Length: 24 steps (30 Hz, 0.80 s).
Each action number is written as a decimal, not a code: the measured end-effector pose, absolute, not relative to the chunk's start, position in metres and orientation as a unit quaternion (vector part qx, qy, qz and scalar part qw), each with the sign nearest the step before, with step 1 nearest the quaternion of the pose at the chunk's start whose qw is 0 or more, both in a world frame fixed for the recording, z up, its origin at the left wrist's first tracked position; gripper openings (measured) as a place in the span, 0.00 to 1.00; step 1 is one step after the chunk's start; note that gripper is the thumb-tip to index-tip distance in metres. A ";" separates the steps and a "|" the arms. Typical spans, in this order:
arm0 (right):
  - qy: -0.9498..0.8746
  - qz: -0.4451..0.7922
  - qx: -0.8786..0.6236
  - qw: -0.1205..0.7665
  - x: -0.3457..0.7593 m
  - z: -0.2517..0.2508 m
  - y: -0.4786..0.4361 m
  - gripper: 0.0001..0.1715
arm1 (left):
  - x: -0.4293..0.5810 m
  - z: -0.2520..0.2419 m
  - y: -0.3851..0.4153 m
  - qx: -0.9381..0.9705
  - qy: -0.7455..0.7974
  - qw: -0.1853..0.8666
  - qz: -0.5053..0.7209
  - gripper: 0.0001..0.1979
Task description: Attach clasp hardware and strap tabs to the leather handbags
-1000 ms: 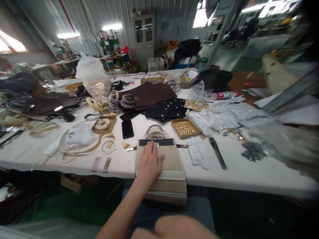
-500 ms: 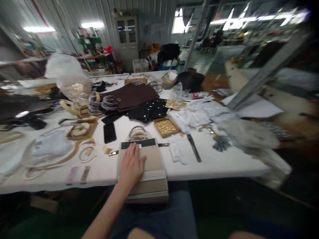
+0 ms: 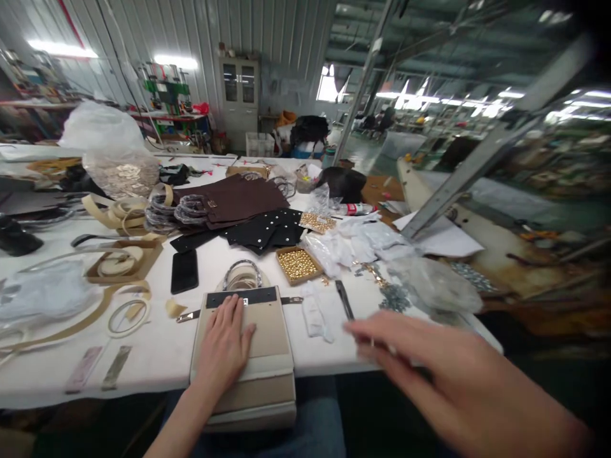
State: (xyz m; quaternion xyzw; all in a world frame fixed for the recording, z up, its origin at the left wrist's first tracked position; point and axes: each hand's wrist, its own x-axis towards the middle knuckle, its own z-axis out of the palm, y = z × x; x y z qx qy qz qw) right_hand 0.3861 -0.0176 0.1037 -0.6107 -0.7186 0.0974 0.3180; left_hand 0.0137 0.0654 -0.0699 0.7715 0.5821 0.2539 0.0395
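A beige flap bag (image 3: 265, 340) with a dark band along its top rests partly on the table edge and partly over my lap. My left hand (image 3: 223, 346) lies flat on it, fingers stretched over the dark band near a small metal fitting. The ringed handle (image 3: 242, 267) stands up behind the bag, and straps with metal ends stick out at both sides. At the right, my blurred right hand (image 3: 410, 356) has thumb and fingers drawn together, with a small glint between them. Its fingertips overlap the lower end of a slim black tool (image 3: 342, 299); contact is unclear.
A box of gold studs (image 3: 298, 264) and a black phone (image 3: 184, 271) lie beyond the bag. Tape rolls (image 3: 128, 318), dark brown panels (image 3: 238, 200) and plastic bags (image 3: 432, 283) surround them. A metal post (image 3: 458, 172) slants up at the right.
My right hand has come in from the lower right, up to the black tool. My left hand stays flat on the bag. The view has turned slightly right and up.
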 end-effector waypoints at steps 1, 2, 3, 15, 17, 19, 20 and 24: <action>-0.729 0.078 -0.619 0.281 0.410 0.108 0.021 0.23 | 0.013 -0.071 0.066 0.774 0.579 0.033 0.254 0.32; -0.726 0.057 -0.638 0.250 0.433 0.106 0.057 0.19 | 0.013 -0.072 0.066 0.777 0.576 0.027 0.253 0.32; -0.714 0.037 -0.663 0.223 0.455 0.097 0.090 0.17 | 0.013 -0.073 0.067 0.780 0.573 0.020 0.252 0.31; -0.726 0.075 -0.678 0.086 0.531 -0.026 0.205 0.18 | -0.008 -0.060 0.075 0.811 0.534 0.024 0.239 0.34; -0.718 0.082 -0.686 0.084 0.538 -0.030 0.213 0.16 | -0.016 -0.056 0.078 0.816 0.524 0.041 0.241 0.33; -0.714 0.090 -0.690 0.080 0.544 -0.034 0.219 0.14 | -0.022 -0.053 0.081 0.819 0.513 0.058 0.250 0.30; -0.713 0.095 -0.690 0.077 0.547 -0.036 0.221 0.13 | -0.025 -0.053 0.082 0.820 0.509 0.064 0.255 0.29; -0.712 0.109 -0.691 0.066 0.552 -0.039 0.227 0.13 | -0.027 -0.058 0.083 0.819 0.507 0.060 0.262 0.26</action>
